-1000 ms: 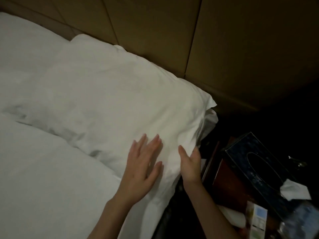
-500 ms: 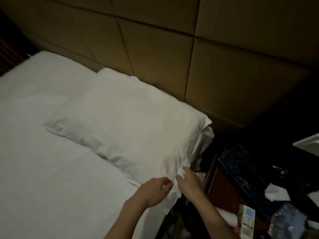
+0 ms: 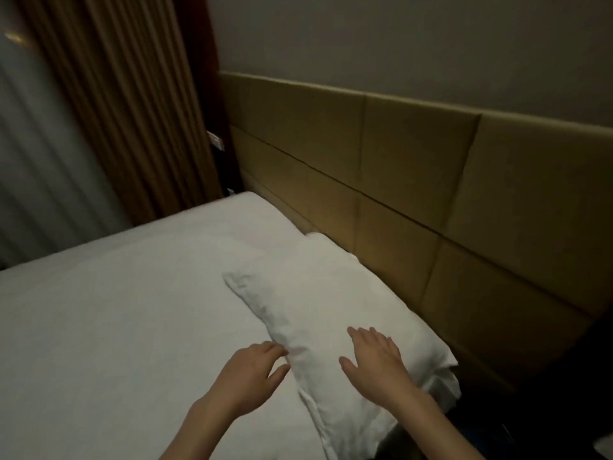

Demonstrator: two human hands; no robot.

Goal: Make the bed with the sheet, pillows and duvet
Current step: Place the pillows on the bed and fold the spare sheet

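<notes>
Pillow (image 3: 335,293): white, lying flat on the bed along the headboard, its near end at the bed's right edge, its far corner touching the headboard.
Sheet (image 3: 116,310): white, spread smooth over the bed to the left of the pillow, reaching the far corner by the curtain.
Right hand (image 3: 378,360): palm down on top of the pillow near its near end, fingers (image 3: 361,338) straight and spread apart, holding nothing.
Left hand (image 3: 252,370): just left of the pillow, over the sheet; its fingers (image 3: 277,348) are loosely bent and apart, the tips touching the pillow's long side edge, nothing gripped.
Headboard (image 3: 398,180): tan padded panels with dark seams, running behind the pillow.
Curtain (image 3: 126,104): brown pleated drape left of the headboard, with a paler sheer panel further left.
Wall (image 3: 398,38): plain grey above the headboard.
Writing: no brand, label or text can be read; a small pale fitting beside the headboard's left end is too blurred to tell.
</notes>
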